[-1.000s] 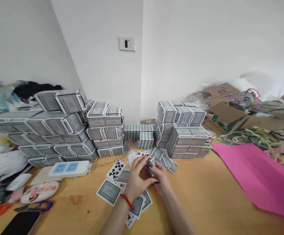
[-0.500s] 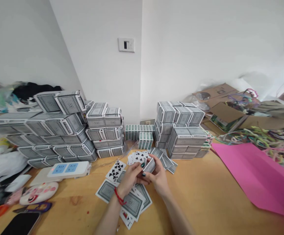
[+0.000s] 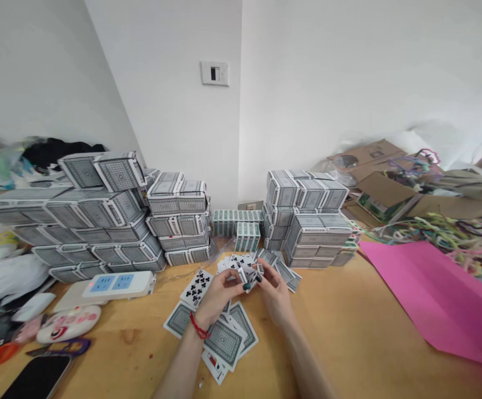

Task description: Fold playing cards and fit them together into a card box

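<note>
Wooden surface (image 3: pixel 315 338) spreads beneath pale walls. Above it, near the middle, folded cards (image 3: pixel 243 275) sit between both hands; whether they form one piece is unclear. The left hand (image 3: pixel 216 293), at eight o'clock from them, has its fingers narrowed in a pinch on them, as does the right hand (image 3: pixel 276 295), at four. Loose cards (image 3: pixel 224 341) overlap at seven o'clock, a ten of clubs (image 3: pixel 197 288) at nine. Green-edged blocks (image 3: pixel 248 236) stand at twelve, grey card blocks (image 3: pixel 118 213) at ten, a pink sheet (image 3: pixel 436 299) at three.
</note>
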`<act>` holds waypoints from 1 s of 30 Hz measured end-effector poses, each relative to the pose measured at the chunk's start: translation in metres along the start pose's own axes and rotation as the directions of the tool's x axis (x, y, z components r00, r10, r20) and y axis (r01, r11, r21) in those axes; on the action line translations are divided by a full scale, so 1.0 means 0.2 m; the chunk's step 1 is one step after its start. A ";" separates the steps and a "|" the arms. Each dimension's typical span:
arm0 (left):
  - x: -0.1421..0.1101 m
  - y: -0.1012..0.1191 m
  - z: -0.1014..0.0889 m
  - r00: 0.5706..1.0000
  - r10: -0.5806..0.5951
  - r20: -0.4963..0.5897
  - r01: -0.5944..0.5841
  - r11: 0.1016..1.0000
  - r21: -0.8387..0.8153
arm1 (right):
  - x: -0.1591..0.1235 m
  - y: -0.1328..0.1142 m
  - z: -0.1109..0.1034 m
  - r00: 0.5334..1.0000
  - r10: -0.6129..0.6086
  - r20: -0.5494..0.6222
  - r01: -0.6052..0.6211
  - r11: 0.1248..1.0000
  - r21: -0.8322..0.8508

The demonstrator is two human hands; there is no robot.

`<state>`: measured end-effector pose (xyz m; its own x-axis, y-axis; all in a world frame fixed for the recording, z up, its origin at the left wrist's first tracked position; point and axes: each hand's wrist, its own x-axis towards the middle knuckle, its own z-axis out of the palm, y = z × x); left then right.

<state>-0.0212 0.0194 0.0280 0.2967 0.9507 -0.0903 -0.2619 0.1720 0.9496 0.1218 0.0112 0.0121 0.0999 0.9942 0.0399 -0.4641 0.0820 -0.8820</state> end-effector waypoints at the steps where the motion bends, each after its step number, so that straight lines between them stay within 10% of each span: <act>1: 0.00 0.00 0.00 1.000 0.006 0.013 -0.006 1.000 0.011 | 0.00 0.00 0.00 1.000 0.002 0.005 -0.002 1.000 0.017; 20: -0.02 -0.05 0.03 0.992 0.087 0.086 -0.106 0.962 0.251 | -0.04 -0.06 0.03 0.982 0.055 0.179 -0.067 0.996 0.063; 30: -0.01 -0.08 0.04 0.955 0.295 0.033 -0.263 0.790 0.554 | 0.02 0.03 0.00 0.998 0.064 0.001 -0.064 0.990 -0.129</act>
<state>-0.0106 0.0130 0.0150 0.2360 0.9502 0.2037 0.2241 -0.2572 0.9400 0.1196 0.0148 0.0059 0.0686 0.9975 -0.0165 -0.3522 0.0087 -0.9359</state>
